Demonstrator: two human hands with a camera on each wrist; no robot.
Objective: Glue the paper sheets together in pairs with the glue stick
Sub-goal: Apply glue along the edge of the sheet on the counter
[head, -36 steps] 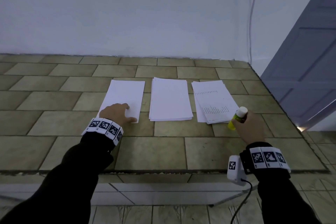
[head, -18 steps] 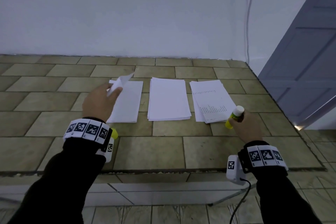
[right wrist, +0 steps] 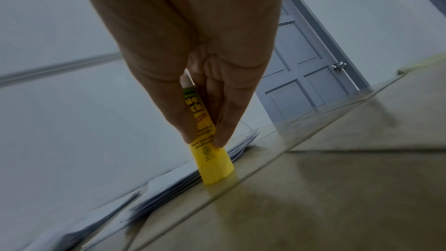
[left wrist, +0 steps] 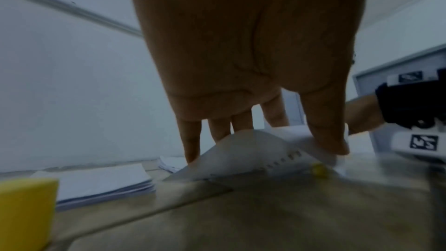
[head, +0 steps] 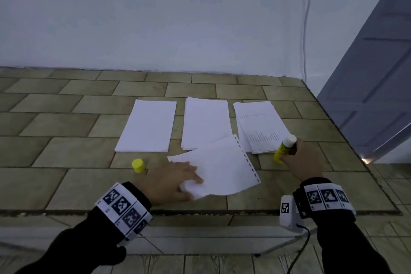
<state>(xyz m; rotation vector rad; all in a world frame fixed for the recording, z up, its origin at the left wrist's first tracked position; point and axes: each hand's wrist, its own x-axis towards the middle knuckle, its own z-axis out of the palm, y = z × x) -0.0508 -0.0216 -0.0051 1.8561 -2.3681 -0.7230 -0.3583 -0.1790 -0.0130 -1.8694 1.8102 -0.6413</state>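
A white paper sheet [head: 222,167] with a row of punched holes along one edge lies tilted at the table's front centre, its near corner lifted. My left hand [head: 184,181] pinches that corner; in the left wrist view the thumb [left wrist: 325,131] lies over the sheet [left wrist: 253,156] with the fingers behind it. My right hand [head: 289,155] grips the uncapped yellow glue stick [head: 285,148] at the right. Its base rests on the table, and fingers [right wrist: 231,114] wrap round the glue stick's tube [right wrist: 210,152]. The yellow cap [head: 138,165] stands left of my left hand.
Three paper stacks lie in a row further back: a blank left stack [head: 148,127], a blank middle stack [head: 205,122] and a printed right stack [head: 258,127]. The tiled table [head: 77,184] ends at a wall behind. A grey door [head: 378,73] stands at the right.
My left hand lifted a sheet off the left stack and carried it right and toward me, down to the front centre. The yellow cap now shows. The right hand stayed put.
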